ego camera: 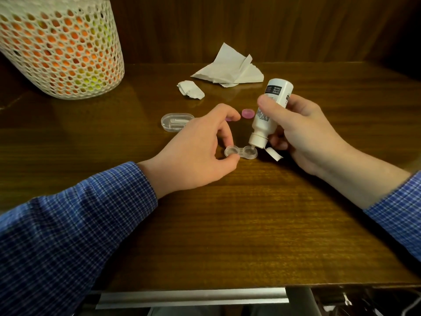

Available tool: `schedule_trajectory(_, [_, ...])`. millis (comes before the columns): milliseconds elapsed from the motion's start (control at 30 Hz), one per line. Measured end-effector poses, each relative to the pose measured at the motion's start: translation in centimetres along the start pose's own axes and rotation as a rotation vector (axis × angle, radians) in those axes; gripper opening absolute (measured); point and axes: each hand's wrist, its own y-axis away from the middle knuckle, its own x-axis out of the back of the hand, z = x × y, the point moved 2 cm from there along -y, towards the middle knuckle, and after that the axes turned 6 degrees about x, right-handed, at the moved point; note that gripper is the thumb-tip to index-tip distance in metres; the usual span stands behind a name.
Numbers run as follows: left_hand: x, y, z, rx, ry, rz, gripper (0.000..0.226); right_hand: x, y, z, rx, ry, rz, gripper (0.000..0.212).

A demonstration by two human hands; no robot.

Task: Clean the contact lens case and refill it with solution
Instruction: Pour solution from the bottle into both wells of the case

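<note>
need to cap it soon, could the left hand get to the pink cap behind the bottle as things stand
Probably yes, once it lets go. The left hand is pinching the lens case, so it is occupied. The pink cap lies on bare table just beyond its fingers, beside the tilted solution bottle, nothing covering it.

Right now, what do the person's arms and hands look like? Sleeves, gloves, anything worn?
Both hands bare: left hand, right hand. No gloves, rings or watch visible. Both arms wear a blue shirt with a fine white check: left sleeve, right sleeve, pulled back from the wrists.
</note>
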Motion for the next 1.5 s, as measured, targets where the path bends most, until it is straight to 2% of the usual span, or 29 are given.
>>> schedule_trajectory(667, [-0.01, -0.02, -0.27, 0.024, 0.016, -0.003, 0.065, 0.05, -0.15, 0.07, -0.025, -0.021, -0.024, 0.024])
schedule_trajectory(1000, [-0.11, -0.18, -0.58, 0.05, 0.049, -0.014, 0.065, 0.09, -0.1, 0.0, -0.027, -0.037, -0.034, 0.024])
schedule_trajectory(1233, [-0.12, -0.24, -0.74, 0.052, 0.044, -0.011, 0.065, 0.06, -0.08, -0.09, -0.043, -0.028, -0.029, 0.032])
schedule_trajectory(1367, [-0.11, -0.25, -0.73, 0.054, 0.035, -0.01, 0.065, 0.09, 0.01, -0.06, -0.033, -0.031, -0.028, 0.028])
schedule_trajectory(1500, [-0.06, -0.2, -0.7, 0.056, 0.039, -0.01, 0.064, 0.28, -0.05, -0.16, -0.039, -0.122, 0.003, 0.024])
